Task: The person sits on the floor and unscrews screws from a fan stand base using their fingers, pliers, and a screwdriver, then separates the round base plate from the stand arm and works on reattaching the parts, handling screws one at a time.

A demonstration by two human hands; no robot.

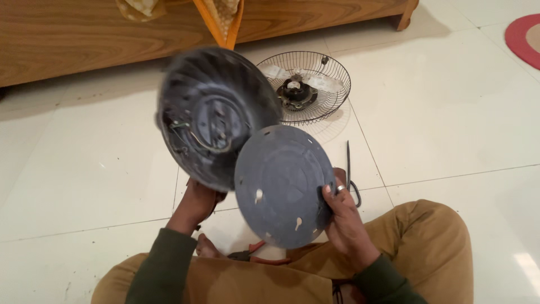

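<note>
Right grip (343,217) clamps grey disc (284,186) edge; left grip (197,202) holds housing (216,115) underneath

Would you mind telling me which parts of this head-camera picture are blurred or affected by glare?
In the head view, the dark fan housing in the left hand is smeared by motion blur, while the round grey cover plate in the right hand is sharper; the wire fan guard behind is fairly clear; the glossy white floor tiles show soft glare, brightest at lower right.
</note>
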